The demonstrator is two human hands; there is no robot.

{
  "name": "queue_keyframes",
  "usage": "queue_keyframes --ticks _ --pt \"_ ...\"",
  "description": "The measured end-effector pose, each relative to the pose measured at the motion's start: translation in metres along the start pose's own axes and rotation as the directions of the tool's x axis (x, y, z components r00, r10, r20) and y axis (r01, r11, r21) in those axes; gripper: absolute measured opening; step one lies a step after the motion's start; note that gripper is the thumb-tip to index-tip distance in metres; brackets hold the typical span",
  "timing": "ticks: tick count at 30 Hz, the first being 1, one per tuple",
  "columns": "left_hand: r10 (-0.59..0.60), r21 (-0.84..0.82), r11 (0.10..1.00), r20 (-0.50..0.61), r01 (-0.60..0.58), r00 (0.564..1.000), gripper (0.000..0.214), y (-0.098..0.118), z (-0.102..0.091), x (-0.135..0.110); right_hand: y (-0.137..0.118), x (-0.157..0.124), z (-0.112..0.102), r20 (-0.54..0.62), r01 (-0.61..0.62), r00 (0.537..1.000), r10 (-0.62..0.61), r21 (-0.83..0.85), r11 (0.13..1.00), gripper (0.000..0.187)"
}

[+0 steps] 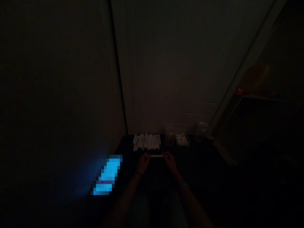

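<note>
A white marker (pixel 157 156) lies level between my two hands, above the dark table. Its left end is pinched in the closed fingers of my left hand (pixel 143 163). At the other end, my right hand (pixel 170 160) is closed on it too. Just beyond my hands, a row of several white markers (pixel 146 141) lies side by side. To the right of that row is a clear plastic case (pixel 169 138), and beside it a case filled with white markers (pixel 182 139). The dim light hides finer details of the fingers.
Another clear container (pixel 202 131) stands at the back right of the dark table, near the panelled wall (pixel 175 79). A bright, pixelated blue screen (pixel 108 175) is on the left. A shelf edge (pixel 261 96) with an orange item (pixel 255 76) is at the right.
</note>
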State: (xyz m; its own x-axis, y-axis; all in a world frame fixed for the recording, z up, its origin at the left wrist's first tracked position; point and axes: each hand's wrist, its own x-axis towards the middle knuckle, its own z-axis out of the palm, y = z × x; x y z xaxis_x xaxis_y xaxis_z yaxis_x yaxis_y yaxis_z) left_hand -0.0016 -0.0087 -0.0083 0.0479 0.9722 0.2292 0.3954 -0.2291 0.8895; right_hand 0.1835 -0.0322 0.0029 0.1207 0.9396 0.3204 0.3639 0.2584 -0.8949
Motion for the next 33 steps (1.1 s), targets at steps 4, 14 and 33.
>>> queue_keyframes --ticks 4,14,33 --pt "-0.008 0.042 0.999 -0.010 0.008 1.000 0.038 0.004 0.000 -0.001 0.002 0.002 -0.001 -0.035 -0.043 0.998 0.046 0.066 0.997 0.027" --pt "0.002 0.079 0.997 0.020 -0.003 1.000 0.036 0.003 -0.003 0.002 0.003 0.004 0.001 -0.090 -0.045 0.993 0.074 0.289 0.956 0.030" --pt "0.008 -0.023 1.000 -0.099 -0.010 0.995 0.036 -0.003 -0.005 0.005 0.001 0.003 0.001 -0.024 -0.117 0.990 0.136 0.364 0.924 0.032"
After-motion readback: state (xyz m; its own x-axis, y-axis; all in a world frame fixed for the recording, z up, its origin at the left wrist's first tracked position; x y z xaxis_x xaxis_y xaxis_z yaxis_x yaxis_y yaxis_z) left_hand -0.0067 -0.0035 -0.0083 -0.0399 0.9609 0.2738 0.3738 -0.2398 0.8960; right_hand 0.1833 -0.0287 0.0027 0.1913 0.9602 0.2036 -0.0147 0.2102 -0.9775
